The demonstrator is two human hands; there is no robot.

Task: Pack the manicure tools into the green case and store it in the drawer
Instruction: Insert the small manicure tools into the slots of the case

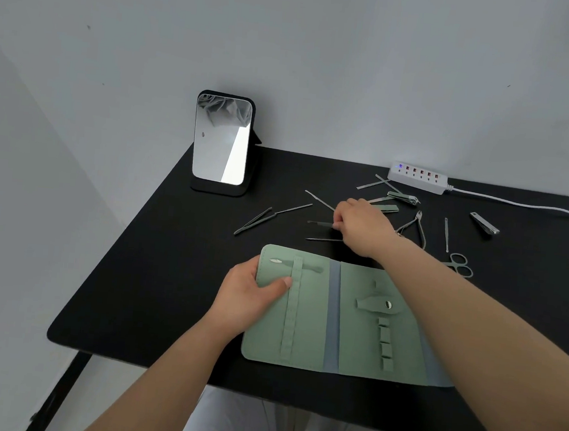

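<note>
The green case (315, 324) lies open and flat on the black table (154, 272). One tool (284, 262) sits under the strap at its top left. My left hand (250, 293) grips the case's left edge, thumb on the inside. Beyond the case, my right hand (361, 225) pinches a thin dark tool (320, 223). A similar thin tool (324, 240) lies just below it. Tweezers (253, 221) and a slim pick (294, 208) lie to the left. Nippers (414, 226), scissors (459, 263), nail clippers (485, 223) and several more tools lie to the right.
A standing mirror (221, 139) is at the table's back left. A white power strip (417, 176) with its cable lies at the back right against the wall. My lap shows below the table's front edge.
</note>
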